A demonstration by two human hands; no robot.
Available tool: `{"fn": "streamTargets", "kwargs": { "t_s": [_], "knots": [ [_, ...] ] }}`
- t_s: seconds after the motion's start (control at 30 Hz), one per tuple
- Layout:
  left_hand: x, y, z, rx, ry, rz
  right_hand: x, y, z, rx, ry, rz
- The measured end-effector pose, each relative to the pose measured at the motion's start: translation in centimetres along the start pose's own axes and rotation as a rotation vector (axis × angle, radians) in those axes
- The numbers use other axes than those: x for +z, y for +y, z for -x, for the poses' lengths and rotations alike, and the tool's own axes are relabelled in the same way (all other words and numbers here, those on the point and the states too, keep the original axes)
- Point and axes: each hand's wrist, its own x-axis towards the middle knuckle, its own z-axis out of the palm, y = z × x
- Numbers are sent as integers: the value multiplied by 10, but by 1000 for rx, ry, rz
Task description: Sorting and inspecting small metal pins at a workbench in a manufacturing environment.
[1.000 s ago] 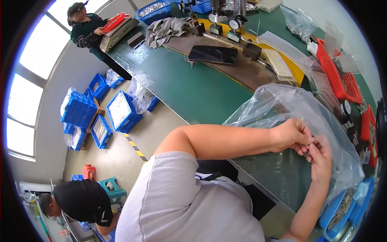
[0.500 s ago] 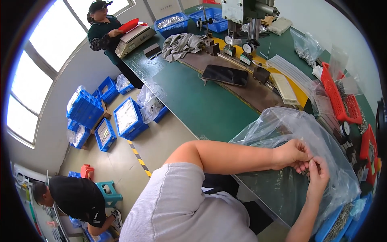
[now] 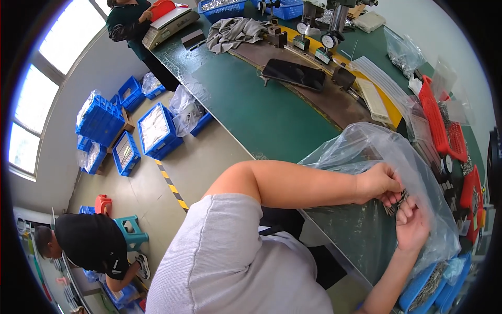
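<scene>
Both my hands are inside a large clear plastic bag (image 3: pixel 366 152) lying on the green table (image 3: pixel 261 110). My left hand (image 3: pixel 379 183) pinches a small bundle of thin dark metal parts (image 3: pixel 396 203). My right hand (image 3: pixel 411 225) holds the same bundle from below, fingers curled around it. The two hands touch each other at the bundle.
Red baskets (image 3: pixel 436 118) and blue bins of metal parts (image 3: pixel 426 285) stand to my right. A dark tablet (image 3: pixel 295 74), gauges and a grey cloth (image 3: pixel 232 30) lie farther along the table. Blue crates (image 3: pixel 151 131) sit on the floor. A person crouches at lower left (image 3: pixel 86 243); another stands at a scale (image 3: pixel 170 18).
My head view has shifted, so the table sits lower and nearer in the picture. My hands stay together in the bag, still working the small bundle.
</scene>
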Motion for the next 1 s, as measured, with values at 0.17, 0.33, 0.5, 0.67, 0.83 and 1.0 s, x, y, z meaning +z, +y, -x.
{"fn": "streamTargets", "kwargs": {
  "t_s": [0.17, 0.33, 0.5, 0.67, 0.83, 1.0],
  "knots": [
    [2, -1, 1, 52, 53, 27, -18, -6, 3, -48, -180, 1116],
    [0, -1, 5, 28, 20, 0, 0, 1, 11, -132, -221, 1769],
    [1, -3, -1, 5, -7, -25, -5, 7, 14, -293, -242, 1816],
    [-1, 3, 6, 4, 40, -24, -8, 7, 10, -480, -351, 1839],
    [-3, 10, 8, -61, 34, -61, -14, 5, 5, -445, -326, 1873],
    [7, 7, 2, -67, 20, -100, -25, -7, 12, -390, -287, 1771]
  ]
}}
